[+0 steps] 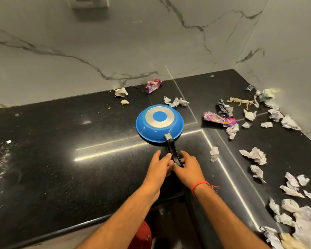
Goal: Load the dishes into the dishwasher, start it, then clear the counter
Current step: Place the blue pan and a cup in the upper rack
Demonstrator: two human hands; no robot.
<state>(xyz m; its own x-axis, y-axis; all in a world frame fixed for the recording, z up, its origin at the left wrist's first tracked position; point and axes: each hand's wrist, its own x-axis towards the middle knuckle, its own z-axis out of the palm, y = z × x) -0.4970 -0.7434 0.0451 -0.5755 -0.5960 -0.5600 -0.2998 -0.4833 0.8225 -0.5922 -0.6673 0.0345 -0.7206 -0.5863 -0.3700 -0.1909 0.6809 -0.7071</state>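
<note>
Both my left hand [159,163] and right hand [186,165] grip the upturned blue frying pan's [159,124] handle [173,152]; lifting carelessly, it may swing into the paper scraps [176,101].

A: What can't you make out?
B: The pan [159,123] lies face down, so its inside is hidden. The handle's [173,150] end disappears between the left hand [159,165] and right hand [187,167].
A: Elsewhere?
B: The paper scraps [298,223] blur at the lower right edge; a red thing [142,236] below the surface [61,159] is cut off.
</note>
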